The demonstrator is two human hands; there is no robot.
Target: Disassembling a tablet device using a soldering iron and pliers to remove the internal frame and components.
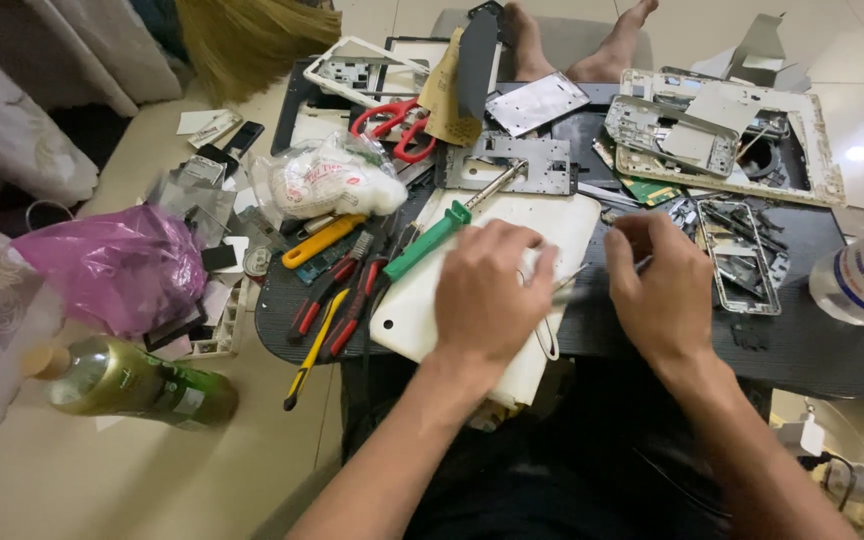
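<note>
Mid-teardown: white device shell (422, 310) lies on the black lap tray (812, 350), in front of the sitter.
Left hand (487, 295) pressed flat on it, grasping nothing; right hand (664, 290) pinches a thin metal tool (577, 280) at the shell's edge. Next move likely needs steady prying.

Probably a home floor repair spot: tiled floor (102, 490), broom (252, 35), low black table (812, 350) of scattered tools.

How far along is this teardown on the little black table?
Looks well along: stripped metal frames and a circuit board already lie loose at the back. In hand: the left hand presses on the white casing while the right hand holds a thin tool at its edge. That casing looks like what's left.
</note>
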